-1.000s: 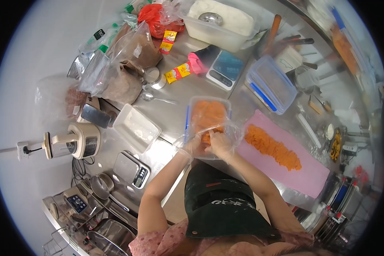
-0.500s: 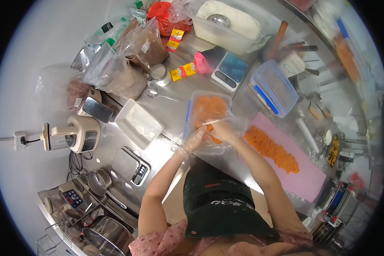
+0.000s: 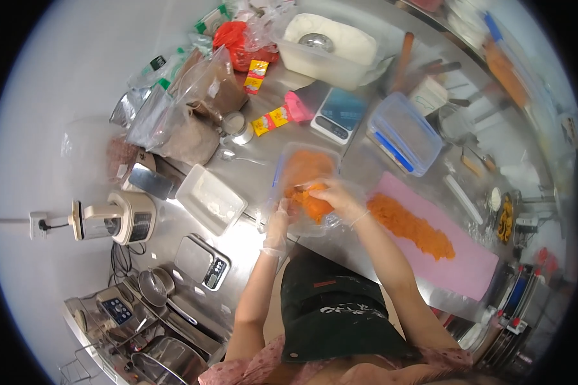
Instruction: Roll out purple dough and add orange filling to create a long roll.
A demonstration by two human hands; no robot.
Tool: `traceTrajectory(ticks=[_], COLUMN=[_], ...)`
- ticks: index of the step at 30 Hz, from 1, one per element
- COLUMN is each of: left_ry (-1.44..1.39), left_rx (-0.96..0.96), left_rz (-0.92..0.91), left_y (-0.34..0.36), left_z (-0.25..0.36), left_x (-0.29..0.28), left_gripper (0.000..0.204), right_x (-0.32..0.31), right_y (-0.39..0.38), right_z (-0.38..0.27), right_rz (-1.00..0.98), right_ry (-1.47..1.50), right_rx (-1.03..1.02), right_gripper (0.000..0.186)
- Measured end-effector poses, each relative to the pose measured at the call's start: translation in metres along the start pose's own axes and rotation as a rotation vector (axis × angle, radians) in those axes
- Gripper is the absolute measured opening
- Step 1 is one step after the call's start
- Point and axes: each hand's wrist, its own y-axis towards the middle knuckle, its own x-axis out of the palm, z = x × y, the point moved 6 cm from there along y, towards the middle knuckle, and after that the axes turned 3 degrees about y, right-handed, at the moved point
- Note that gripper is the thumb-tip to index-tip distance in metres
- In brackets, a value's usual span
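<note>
A clear plastic box (image 3: 277,172) with a blue edge stands in front of me, holding a soft orange mass (image 3: 309,163). Over its near part, my right hand (image 3: 338,196) grips a lump of orange dough (image 3: 316,204), fingers curled over the top. At the box's near left side is my left hand (image 3: 279,219), in a clear plastic glove; its fingers close on the left edge of the same lump, though blur softens their tips. Clear film shows around the right hand. To the right, a crumpled strip of orange dough (image 3: 411,221) lies on a pink mat (image 3: 459,269).
On the left are a white tray (image 3: 212,196), a kitchen scale (image 3: 202,260) and a blender (image 3: 131,215). Farther back stand another scale (image 3: 334,122), a blue-edged lidded box (image 3: 408,131), a white-powder tub (image 3: 331,61) and bagged powders (image 3: 189,138). A spoon (image 3: 228,155) lies behind the tray.
The orange lump has come up into view between my hands. My right hand has turned over to grip it; my left hand has moved slightly left and down. The whole view has shifted a little.
</note>
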Motion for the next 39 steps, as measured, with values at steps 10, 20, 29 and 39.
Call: traceTrajectory(ticks=[10,20,29,39], left_ry=[-0.085,0.479,0.553,0.11], left_rx=[0.09,0.008,0.032,-0.192], left_rz=[-0.388,-0.893,-0.723,-0.554], left_y=[-0.086,-0.161,-0.167,-0.18], left_z=[0.022,-0.112,-0.223,-0.195], left_x=[0.135,0.383,0.448,0.411], left_gripper=[0.055,0.063,0.06,0.058], right_x=[-0.046,-0.234,-0.359,-0.362], right_y=[-0.111,-0.332,-0.441,-0.421], right_z=[0.034,0.112,0.171,0.177], right_rz=[0.343,0.897,1.114,0.946], right_ry=[0.345,0.302,-0.262,-1.041], right_rx=[-0.148,-0.312,-0.031,-0.173], right_gripper=[0.032,0.035,0.04,0.039])
